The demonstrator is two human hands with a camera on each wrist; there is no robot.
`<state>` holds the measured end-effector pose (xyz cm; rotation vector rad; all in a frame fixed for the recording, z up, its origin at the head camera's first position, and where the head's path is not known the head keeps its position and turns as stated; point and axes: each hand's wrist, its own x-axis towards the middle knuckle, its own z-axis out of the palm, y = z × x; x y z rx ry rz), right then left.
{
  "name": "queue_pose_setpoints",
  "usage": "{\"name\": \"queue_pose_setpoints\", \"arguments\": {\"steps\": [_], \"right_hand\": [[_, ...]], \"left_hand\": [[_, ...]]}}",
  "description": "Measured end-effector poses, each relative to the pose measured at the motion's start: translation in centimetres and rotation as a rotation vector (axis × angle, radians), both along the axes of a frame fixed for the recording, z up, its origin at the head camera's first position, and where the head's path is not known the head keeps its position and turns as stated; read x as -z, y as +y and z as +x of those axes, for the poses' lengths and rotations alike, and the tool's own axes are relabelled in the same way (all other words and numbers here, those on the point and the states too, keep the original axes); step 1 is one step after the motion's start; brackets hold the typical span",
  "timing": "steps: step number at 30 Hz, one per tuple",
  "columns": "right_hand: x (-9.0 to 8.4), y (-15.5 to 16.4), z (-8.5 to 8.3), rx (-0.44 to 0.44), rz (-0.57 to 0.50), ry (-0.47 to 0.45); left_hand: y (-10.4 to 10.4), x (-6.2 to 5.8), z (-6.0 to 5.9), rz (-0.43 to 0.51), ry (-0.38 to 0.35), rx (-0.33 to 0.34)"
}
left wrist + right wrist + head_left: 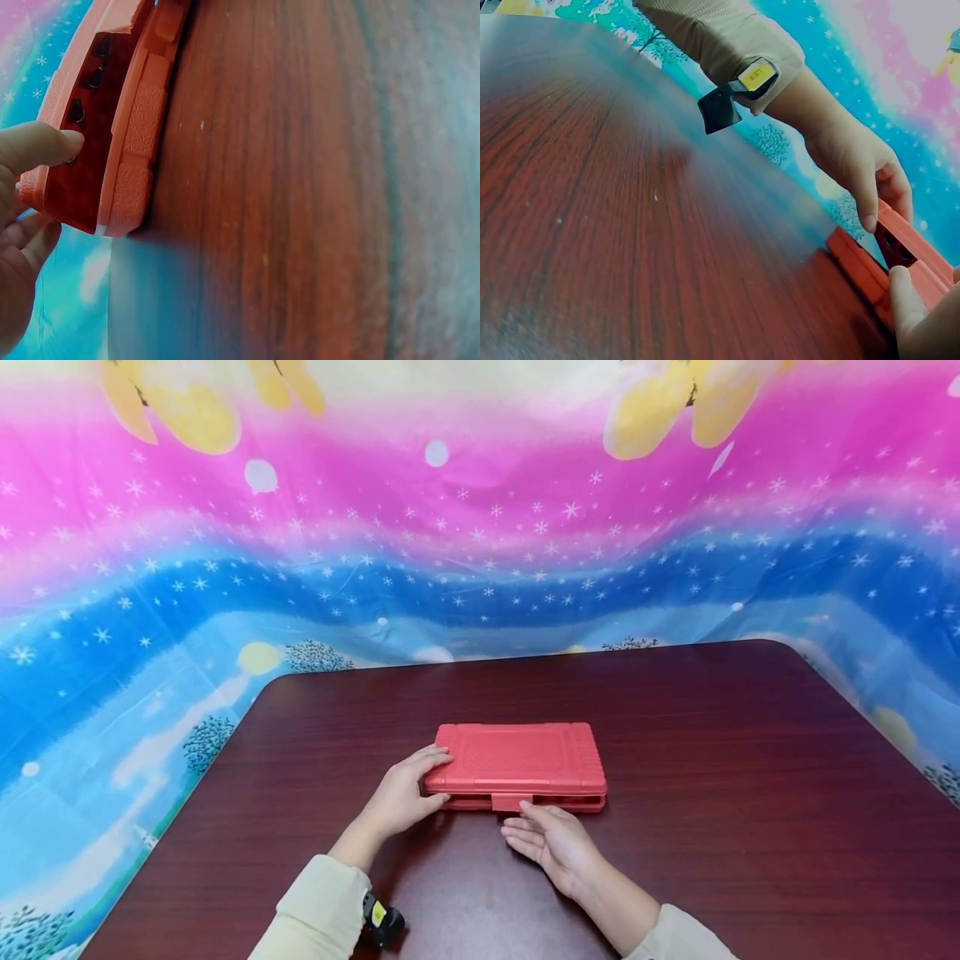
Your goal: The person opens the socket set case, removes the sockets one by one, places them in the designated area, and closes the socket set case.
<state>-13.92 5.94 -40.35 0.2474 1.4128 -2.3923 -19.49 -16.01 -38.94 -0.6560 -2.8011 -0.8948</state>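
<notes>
A red case (517,768) is set on the dark reddish-brown table (712,752), near the middle of its width, with its long front side turned toward the person. The lid (517,750) is held slightly apart from the base (140,131), and a gap is left along the front on both sides of the latch (512,802). The left end of the lid is grasped by the left hand (401,793), whose thumb is placed at the front gap while its fingers are laid over the top and the end. The right hand (558,843) is unclenched; its thumb is brought to the latch at the front, and its other fingers are extended below, in front of the case. Through the gap, small dark pieces (96,76) are seen in a row inside, though their exact kind cannot be told. Light beige sleeves (318,914) are worn on both arms, and a black device (386,927) with a yellow label (378,912) is carried at the left cuff. The table is backed by a cloth (480,477) printed in pink, blue and white.
</notes>
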Motion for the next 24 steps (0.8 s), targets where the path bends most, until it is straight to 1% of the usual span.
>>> {"name": "queue_pose_setpoints", "arguments": {"steps": [4,8,11,14,17,19,22,24], "right_hand": [[-0.3,0.9,0.2,-0.076,0.027,0.040],[-0.8,2.6,0.5,-0.149,0.042,0.074],[-1.5,4.2,0.5,-0.193,0.057,0.137],[-2.5,5.8,0.3,-0.212,0.106,0.212],[-3.6,7.1,-0.1,-0.205,0.165,0.290],[-4.3,8.0,-0.4,-0.175,0.206,0.328],[-5.1,9.0,-0.9,-0.119,0.273,0.385],[-5.3,9.5,-1.3,-0.083,0.328,0.417]], "left_hand": [[-0.1,0.0,-0.1,-0.016,0.048,0.018],[-0.2,-0.2,-0.2,-0.031,0.056,0.027],[-0.3,-0.3,-0.3,-0.047,0.052,0.033],[-0.3,-0.5,-0.3,-0.054,0.062,0.045],[-0.4,-0.7,-0.4,-0.048,0.079,0.064],[-0.4,-0.9,-0.6,-0.049,0.080,0.073],[-0.4,-1.0,-0.8,-0.047,0.063,0.085],[-0.4,-1.1,-0.9,-0.051,0.042,0.081]]}}
